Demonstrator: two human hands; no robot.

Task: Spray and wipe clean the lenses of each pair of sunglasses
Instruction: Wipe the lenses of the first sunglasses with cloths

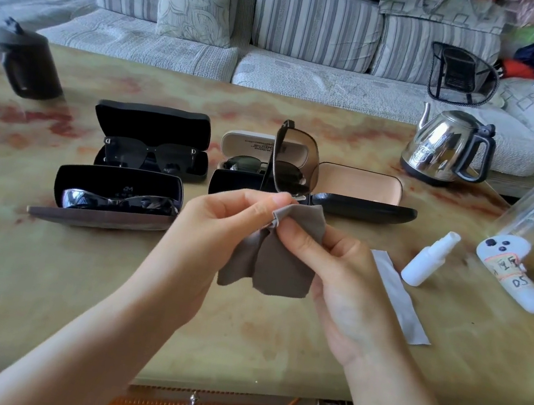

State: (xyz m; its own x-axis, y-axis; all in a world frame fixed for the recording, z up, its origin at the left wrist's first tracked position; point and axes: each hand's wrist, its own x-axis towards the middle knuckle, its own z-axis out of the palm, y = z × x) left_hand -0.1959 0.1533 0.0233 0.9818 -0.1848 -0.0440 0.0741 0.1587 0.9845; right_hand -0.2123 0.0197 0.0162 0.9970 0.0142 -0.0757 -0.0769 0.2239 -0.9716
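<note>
Wiping step, judging by the grip: sunglasses (294,161) held up on end above the middle of the desk (238,337), one lens low by the hands, the other pointing up and far. Left hand (216,229) closed in a pinch at the low end of the frame, just where the grey cloth (270,265) begins. Right hand (340,282) just beside it, fingers (301,242) curled and pinching a fold of the cloth, the rest hanging down on the near side. Hard to tell whether the cloth covers the low lens.

Spray bottle (428,261) on the desk to the right, apart from both hands.

Next, probably: rubbing the cloth over both faces of each lens with light pressure, then setting the pair into the empty case (361,188) on the right. Three more pairs in open cases (151,147), left and far.
</note>
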